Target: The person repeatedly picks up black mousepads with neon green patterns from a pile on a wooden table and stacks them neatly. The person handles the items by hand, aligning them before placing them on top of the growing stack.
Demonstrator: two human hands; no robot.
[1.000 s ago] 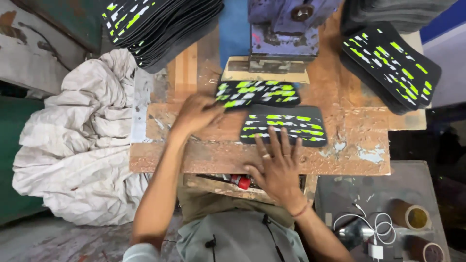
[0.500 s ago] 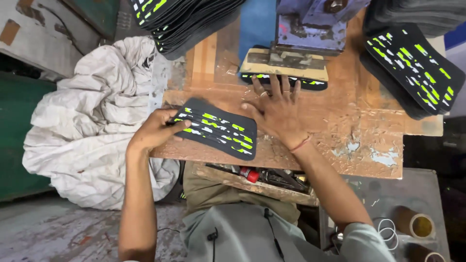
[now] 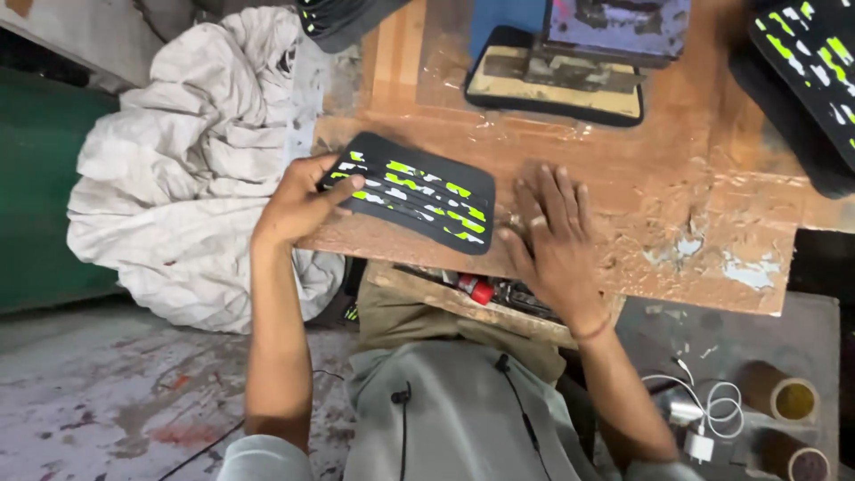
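Observation:
A black fabric panel (image 3: 419, 194) with green and white marks lies near the front left of a worn wooden table (image 3: 686, 196). My left hand (image 3: 298, 200) grips the panel's left end, thumb on top. My right hand (image 3: 552, 236) lies flat on the bare table just right of the panel, fingers spread, holding nothing. A second black piece (image 3: 552, 85) sits under a blue machine's (image 3: 614, 27) press plate at the back of the table.
A big white sack (image 3: 187, 187) slumps on the floor at the left. Stacks of similar black panels (image 3: 810, 62) lie at the top right and at the top edge (image 3: 347, 18). Tape rolls (image 3: 788, 401) and a white cable (image 3: 704, 405) rest at the lower right.
My right hand has come back from the machine's plate and now lies flat on the table near me. My left hand still holds the panel at the table's front left.

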